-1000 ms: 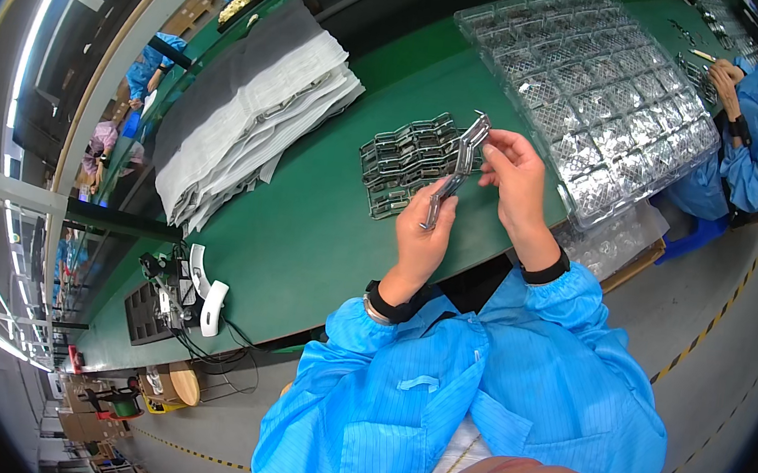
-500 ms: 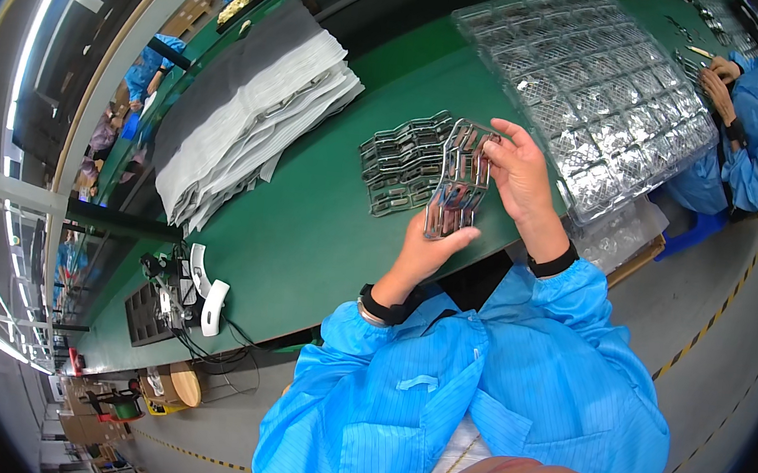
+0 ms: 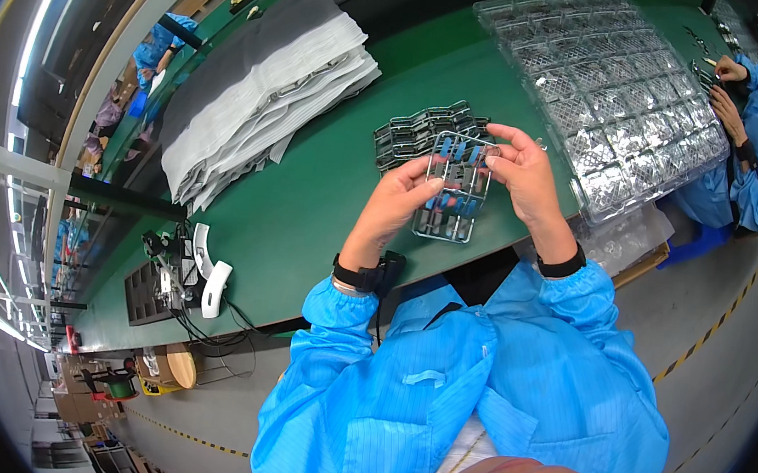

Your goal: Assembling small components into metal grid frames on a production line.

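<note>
Both my hands hold a thin rectangular metal frame (image 3: 451, 231) with rows of slots and blue reflections, tilted above the table's near side. My left hand (image 3: 392, 203) pinches its left edge, thumb lying over the front. My right hand (image 3: 525, 180) grips its upper right edge between thumb and fingers. Whether more than one frame is in my grasp, I cannot tell. Just behind, a pile of similar dark, wavy-edged metal frames (image 3: 408, 138) lies on the green table (image 3: 306, 229), partly hidden by the held frame and my hands.
Stacked clear plastic trays (image 3: 605, 103) fill the right of the table. White sheets (image 3: 274, 96) are piled at the left, with a device with white curved parts (image 3: 215, 288) and cables nearer. A co-worker's hands (image 3: 730, 103) work at the far right.
The frame has turned from edge-on to show its slotted face. My left hand has moved up and left, from its lower end to its left edge; my right hand still holds the right side.
</note>
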A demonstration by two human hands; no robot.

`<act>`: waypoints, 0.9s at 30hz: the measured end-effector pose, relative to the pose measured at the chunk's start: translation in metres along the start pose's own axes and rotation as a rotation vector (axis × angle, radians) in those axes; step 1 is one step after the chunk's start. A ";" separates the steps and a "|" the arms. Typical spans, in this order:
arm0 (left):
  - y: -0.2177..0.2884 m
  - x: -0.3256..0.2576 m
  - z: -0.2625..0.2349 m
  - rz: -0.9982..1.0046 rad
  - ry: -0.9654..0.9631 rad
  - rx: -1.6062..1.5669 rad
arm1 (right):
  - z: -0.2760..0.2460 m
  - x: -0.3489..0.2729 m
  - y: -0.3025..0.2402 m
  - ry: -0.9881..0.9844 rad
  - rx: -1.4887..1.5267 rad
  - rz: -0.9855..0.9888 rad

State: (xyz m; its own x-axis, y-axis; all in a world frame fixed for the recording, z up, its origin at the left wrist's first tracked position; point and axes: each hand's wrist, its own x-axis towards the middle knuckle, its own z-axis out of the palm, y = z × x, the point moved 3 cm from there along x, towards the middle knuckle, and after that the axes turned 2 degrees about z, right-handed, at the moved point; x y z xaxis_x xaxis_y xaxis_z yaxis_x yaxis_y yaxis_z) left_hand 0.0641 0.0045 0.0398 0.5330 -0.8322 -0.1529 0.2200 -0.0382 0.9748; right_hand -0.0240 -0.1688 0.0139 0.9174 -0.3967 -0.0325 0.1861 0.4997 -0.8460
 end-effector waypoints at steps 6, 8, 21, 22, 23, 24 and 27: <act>-0.017 0.005 0.009 0.084 0.099 0.043 | -0.001 0.001 0.000 0.097 -0.068 -0.056; -0.017 0.003 0.011 0.102 0.123 0.051 | 0.001 0.001 -0.001 0.102 -0.062 -0.071; -0.015 0.003 0.023 0.095 0.146 -0.061 | 0.001 0.000 -0.001 0.173 -0.250 -0.238; -0.015 0.003 0.024 0.090 0.141 -0.074 | 0.001 -0.001 0.000 0.175 -0.213 -0.217; -0.015 0.003 0.025 0.091 0.141 -0.075 | 0.001 -0.001 0.001 0.178 -0.175 -0.195; -0.014 0.003 0.026 0.092 0.140 -0.081 | 0.001 -0.001 0.001 0.179 -0.176 -0.196; -0.015 0.005 0.026 0.095 0.153 -0.089 | 0.000 -0.001 0.001 0.179 -0.047 -0.160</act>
State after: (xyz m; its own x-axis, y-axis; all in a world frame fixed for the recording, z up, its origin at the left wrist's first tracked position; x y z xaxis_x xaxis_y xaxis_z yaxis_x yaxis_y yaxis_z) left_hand 0.0423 -0.0129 0.0286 0.6713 -0.7356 -0.0903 0.2302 0.0911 0.9689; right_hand -0.0244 -0.1678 0.0128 0.7999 -0.6000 0.0141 0.3040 0.3848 -0.8715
